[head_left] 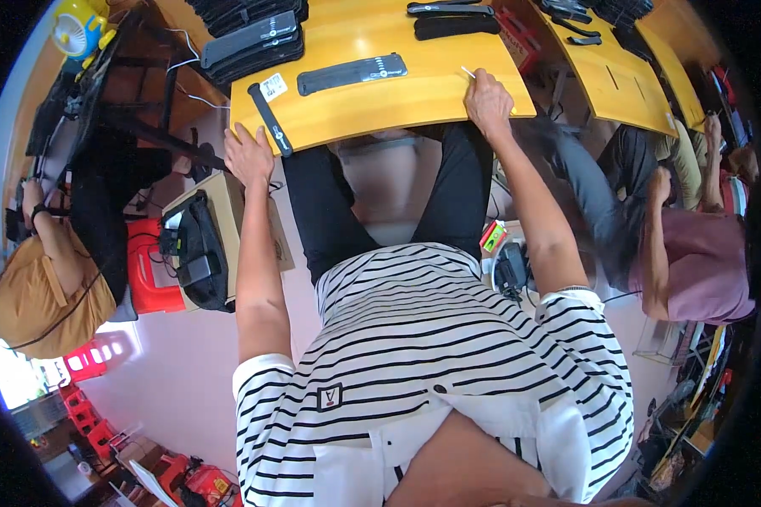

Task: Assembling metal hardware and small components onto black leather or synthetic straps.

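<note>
My left hand (249, 155) lies on the front left corner of the yellow table (355, 114), fingers stretched out and apart. Just beside its fingertips is a narrow black strap (269, 120) with a small pale print, its lower end reaching the table's front edge. My right hand (489, 105) rests near the front right of the table, fingers curled round a thin white stick (468, 73) whose tip pokes out; the rest of it is hidden. Between the hands, farther in, a wide dark grey strap (352, 74) with a row of small holes at one end lies flat.
A white printed label (273, 86) lies near the narrow strap. Stacked dark straps (252, 46) stand at the back left, more straps (455, 21) at the back right. People sit at both sides. An open cardboard box (220, 228) with a black bag is left of my legs.
</note>
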Demonstrator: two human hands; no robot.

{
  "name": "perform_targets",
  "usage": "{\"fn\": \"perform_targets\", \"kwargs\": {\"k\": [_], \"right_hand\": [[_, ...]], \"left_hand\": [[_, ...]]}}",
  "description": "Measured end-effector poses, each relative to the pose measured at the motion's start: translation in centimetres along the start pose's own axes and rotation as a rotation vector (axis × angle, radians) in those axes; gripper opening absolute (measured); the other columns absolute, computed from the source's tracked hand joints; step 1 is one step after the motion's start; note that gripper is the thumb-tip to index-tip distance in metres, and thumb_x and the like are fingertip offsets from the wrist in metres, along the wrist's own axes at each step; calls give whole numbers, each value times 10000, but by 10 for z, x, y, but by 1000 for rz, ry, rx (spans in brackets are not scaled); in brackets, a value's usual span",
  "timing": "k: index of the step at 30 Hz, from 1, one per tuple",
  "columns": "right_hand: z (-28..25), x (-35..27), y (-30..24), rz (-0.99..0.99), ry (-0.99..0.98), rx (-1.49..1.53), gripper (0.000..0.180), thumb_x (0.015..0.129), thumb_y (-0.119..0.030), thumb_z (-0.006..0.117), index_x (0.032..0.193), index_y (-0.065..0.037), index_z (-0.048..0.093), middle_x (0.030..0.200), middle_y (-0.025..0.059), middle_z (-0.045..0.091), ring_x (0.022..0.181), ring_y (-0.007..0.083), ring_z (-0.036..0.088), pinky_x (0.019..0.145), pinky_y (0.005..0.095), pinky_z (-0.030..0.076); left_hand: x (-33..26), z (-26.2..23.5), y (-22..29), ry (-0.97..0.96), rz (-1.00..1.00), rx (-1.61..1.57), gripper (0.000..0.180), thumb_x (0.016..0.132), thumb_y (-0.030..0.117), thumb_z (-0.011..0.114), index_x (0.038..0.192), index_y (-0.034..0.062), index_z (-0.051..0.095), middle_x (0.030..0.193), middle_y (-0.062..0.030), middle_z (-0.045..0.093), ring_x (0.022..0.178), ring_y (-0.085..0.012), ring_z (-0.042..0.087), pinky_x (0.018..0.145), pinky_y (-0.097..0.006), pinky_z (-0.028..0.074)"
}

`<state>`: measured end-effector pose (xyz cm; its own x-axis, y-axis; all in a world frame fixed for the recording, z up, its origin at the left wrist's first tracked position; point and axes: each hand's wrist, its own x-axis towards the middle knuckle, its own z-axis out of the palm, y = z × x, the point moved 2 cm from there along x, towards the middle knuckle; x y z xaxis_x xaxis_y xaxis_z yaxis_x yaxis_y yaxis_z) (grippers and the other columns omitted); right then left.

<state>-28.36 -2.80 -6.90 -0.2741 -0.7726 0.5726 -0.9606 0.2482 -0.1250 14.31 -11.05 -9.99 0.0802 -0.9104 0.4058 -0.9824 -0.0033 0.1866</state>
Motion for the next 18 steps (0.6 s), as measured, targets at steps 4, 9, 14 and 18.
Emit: {"fn": "perform_targets", "kwargs": {"k": [4, 9, 14, 18], "right_hand": [[0, -1, 0, 16, -40, -10, 100, 774, -147, 511, 775, -47, 510, 715, 165, 586, 653, 324, 606, 562, 443, 479], [-5, -2, -1, 36, -46, -2, 110, 780, -150, 504, 764, -41, 507, 724, 160, 589, 648, 325, 602, 566, 443, 480], [-1, -2, 0, 14, -29, -22, 109, 779, -151, 508, 754, -45, 505, 706, 149, 585, 641, 318, 602, 555, 433, 481], [-1, -2, 1, 0, 3, 4, 99, 776, -144, 514, 745, -50, 502, 687, 140, 580, 622, 308, 601, 544, 426, 480]], "left_hand": [[1, -6, 5, -36, -36, -14, 569, 880, 417, 411, 1292, 25, 381, 1341, -225, 341, 1230, -346, 343, 984, -449, 277], [0, -4, 5, -31, -40, -14, 567, 880, 427, 399, 1291, 36, 385, 1343, -208, 336, 1234, -335, 336, 991, -446, 269], [-1, -6, 4, -47, -29, -12, 567, 878, 423, 409, 1293, 38, 380, 1340, -204, 342, 1232, -333, 338, 990, -447, 271], [0, -4, 3, -42, -29, -16, 554, 880, 409, 417, 1301, 52, 374, 1338, -203, 349, 1239, -332, 331, 998, -447, 262]]}}
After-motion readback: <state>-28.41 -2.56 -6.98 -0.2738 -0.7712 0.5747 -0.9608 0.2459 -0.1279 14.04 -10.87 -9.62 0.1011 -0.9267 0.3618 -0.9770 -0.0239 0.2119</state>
